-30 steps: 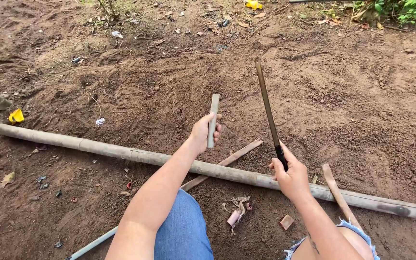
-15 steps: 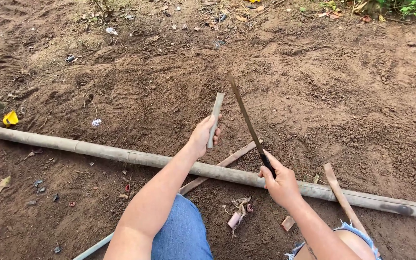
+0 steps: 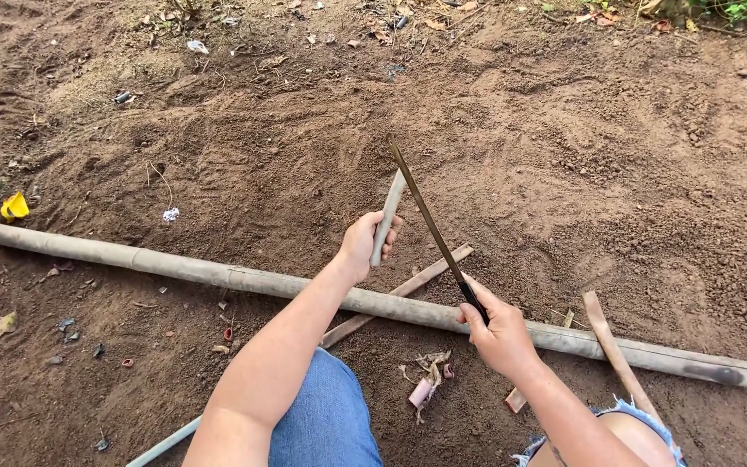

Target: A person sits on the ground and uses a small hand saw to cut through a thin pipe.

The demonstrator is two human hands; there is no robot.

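Bamboo stick (image 3: 386, 218) sits upright in my left hand (image 3: 363, 244), fingers wrapped tight round its lower end, held above the dirt just beyond the long pole (image 3: 304, 285). My right hand (image 3: 499, 333) is fisted on the dark handle of a long knife (image 3: 430, 227), blade slanting up and left so it crosses right by the stick's top; I can't tell if the edge actually touches. Long pole runs left to right across the bare soil (image 3: 564, 156), nearer me than the stick. A thin slat (image 3: 399, 294) lies across it, another slat (image 3: 616, 355) leans over its right end. Small yellow scrap (image 3: 15, 206) far left.
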